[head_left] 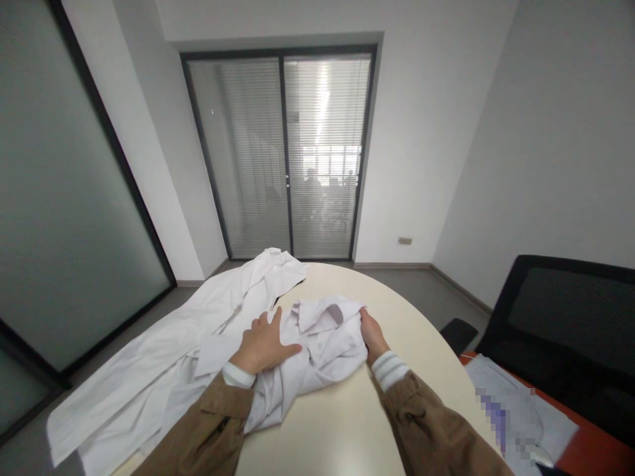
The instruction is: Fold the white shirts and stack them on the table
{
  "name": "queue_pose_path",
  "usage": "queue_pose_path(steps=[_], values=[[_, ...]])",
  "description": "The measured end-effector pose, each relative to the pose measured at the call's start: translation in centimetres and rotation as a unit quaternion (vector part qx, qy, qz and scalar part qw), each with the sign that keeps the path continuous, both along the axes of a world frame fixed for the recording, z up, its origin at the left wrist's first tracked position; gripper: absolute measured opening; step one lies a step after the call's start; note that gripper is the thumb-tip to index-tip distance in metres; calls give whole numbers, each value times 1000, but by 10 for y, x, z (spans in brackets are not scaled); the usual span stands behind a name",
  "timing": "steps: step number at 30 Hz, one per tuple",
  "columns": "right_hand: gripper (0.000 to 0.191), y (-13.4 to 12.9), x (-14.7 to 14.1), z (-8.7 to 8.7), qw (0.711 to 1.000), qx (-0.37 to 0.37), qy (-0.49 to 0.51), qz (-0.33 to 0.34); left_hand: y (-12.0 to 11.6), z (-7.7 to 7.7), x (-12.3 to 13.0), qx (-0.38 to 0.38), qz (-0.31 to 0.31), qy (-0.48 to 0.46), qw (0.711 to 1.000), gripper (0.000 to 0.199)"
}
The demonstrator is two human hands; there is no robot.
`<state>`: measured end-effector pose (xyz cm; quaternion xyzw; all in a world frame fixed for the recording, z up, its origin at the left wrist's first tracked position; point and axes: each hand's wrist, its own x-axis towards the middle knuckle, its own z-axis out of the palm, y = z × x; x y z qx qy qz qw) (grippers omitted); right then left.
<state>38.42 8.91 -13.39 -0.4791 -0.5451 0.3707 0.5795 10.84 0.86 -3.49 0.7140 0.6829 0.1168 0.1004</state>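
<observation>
A crumpled white shirt (330, 357) lies on the round cream table (417, 370) in front of me, its collar-like band (317, 318) curled up at the far side. My left hand (266, 345) rests on the shirt's left part, thumb and fingers spread. At the right edge of the cloth, my right hand (373, 337) pinches the fabric near one end of the band. Some of its fingers are hidden behind the cloth. Left of my hands, a second, longer white garment (198, 324) sprawls across the table and over its edge.
On the right stands a black mesh-backed chair (570, 317) with an orange-red seat (600, 436). A plastic bag (516, 396) lies on that seat. Beyond the table is a glass partition with blinds (322, 165). A frosted glass panel (74, 198) is at the left.
</observation>
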Motion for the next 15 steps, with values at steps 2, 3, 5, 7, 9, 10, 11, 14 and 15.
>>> queue_pose_path(steps=[2,3,5,7,9,10,11,14,15], values=[[59,-1,-1,6,992,-71,100,1,-5,9,-2,-45,17,33,998,98],[58,-2,-1,11,986,-89,140,17,-6,12,-4,-58,21,44,997,95],[54,-8,-2,22,980,-76,170,75,-4,12,-10,-71,23,64,995,83],[49,-16,-1,30,977,-59,147,139,1,6,-16,-71,6,69,995,63],[55,-23,2,31,974,-53,106,195,8,0,-21,-54,-27,41,997,44],[63,-26,3,30,971,-52,86,219,11,-3,-22,-40,-39,22,998,37],[73,-27,5,28,967,-51,69,239,13,-5,-22,-26,-44,7,999,31],[87,-26,11,19,957,-62,32,283,20,-6,-22,29,-30,-38,998,24],[85,-25,14,16,955,-72,28,285,23,-5,-22,61,-18,-58,996,25]])
